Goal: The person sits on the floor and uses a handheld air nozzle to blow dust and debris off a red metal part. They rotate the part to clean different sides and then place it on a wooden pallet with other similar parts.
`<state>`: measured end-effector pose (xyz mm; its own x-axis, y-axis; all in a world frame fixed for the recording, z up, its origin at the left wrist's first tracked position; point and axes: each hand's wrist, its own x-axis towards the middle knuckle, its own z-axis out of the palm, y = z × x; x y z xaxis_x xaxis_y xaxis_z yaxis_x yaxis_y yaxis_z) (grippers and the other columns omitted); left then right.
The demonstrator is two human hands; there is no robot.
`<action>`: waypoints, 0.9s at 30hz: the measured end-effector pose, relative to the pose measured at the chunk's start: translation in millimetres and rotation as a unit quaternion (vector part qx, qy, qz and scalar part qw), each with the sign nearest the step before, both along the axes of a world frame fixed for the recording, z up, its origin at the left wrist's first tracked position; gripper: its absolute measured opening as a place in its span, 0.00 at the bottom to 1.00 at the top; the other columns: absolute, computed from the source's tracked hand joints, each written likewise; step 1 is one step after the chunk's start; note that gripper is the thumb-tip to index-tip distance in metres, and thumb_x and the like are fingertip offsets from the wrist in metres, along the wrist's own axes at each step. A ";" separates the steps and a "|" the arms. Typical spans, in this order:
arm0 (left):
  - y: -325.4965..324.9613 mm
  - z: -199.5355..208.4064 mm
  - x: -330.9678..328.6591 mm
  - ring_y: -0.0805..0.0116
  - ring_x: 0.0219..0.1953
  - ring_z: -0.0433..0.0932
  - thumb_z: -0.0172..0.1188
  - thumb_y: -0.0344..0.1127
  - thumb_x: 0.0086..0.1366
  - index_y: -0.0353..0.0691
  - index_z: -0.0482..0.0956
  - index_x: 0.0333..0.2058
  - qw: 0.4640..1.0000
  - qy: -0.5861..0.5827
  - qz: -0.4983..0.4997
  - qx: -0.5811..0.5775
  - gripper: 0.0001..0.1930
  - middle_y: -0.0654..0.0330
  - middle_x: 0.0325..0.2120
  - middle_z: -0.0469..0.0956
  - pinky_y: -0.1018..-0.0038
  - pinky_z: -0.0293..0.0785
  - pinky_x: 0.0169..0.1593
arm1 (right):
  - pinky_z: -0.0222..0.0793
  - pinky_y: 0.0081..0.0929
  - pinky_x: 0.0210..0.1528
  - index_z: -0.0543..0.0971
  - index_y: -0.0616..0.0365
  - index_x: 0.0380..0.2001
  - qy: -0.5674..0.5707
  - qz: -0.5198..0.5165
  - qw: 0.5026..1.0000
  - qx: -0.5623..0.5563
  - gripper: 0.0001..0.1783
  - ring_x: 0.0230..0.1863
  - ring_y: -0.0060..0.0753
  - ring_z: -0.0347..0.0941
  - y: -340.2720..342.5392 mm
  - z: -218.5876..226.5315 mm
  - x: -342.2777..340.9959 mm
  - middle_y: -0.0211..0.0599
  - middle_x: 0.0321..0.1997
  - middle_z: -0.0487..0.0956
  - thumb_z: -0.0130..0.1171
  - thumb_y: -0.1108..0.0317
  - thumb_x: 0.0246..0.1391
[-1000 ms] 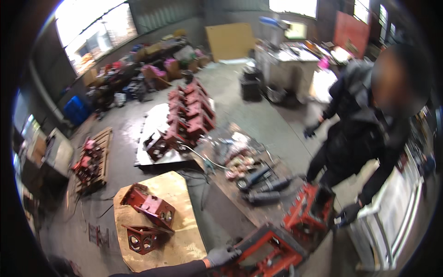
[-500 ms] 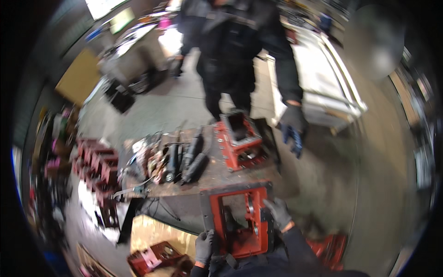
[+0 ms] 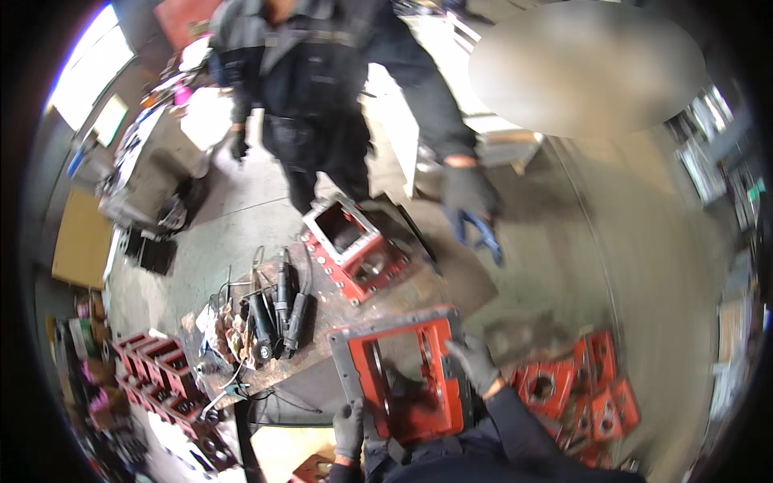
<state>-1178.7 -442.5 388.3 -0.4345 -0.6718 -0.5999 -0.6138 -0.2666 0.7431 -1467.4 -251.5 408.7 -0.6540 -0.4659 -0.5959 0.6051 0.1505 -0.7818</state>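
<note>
Both my hands, in grey gloves, hold a red cast-metal housing with a dark flange and a large rectangular opening. It is tilted in front of my body, at the near edge of the workbench. My left hand is closed on its lower left side. My right hand grips its right edge, fingers over the rim. On the bench beyond stands another red housing with a square opening on top. Black hand-held power tools with cords lie left of it, beside crumpled rags.
Across the bench stands a person in dark workwear, one gloved hand hanging right of the bench. Red castings lie on the floor at right. More red castings stand in rows at left. A grey cabinet stands far left.
My view has turned right, so the bench, tools and person sit further left. More castings show at right. I still hold the housing with both hands.
</note>
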 end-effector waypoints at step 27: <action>165.3 52.7 -32.6 0.53 0.37 0.81 0.51 0.65 0.75 0.33 0.81 0.40 0.770 -0.085 0.633 -0.015 0.33 0.49 0.31 0.81 0.59 0.74 0.45 | 0.73 0.27 0.29 0.78 0.60 0.34 0.208 0.707 0.671 -0.083 0.20 0.24 0.28 0.78 -264.0 12.8 11.5 0.36 0.25 0.81 0.53 0.55 0.75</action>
<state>-1211.3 -277.2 441.0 0.6616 -0.5075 -0.5520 0.0343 -0.7149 0.6983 -1455.9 -515.4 421.5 0.4179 -0.8333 -0.3619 -0.3266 0.2339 -0.9157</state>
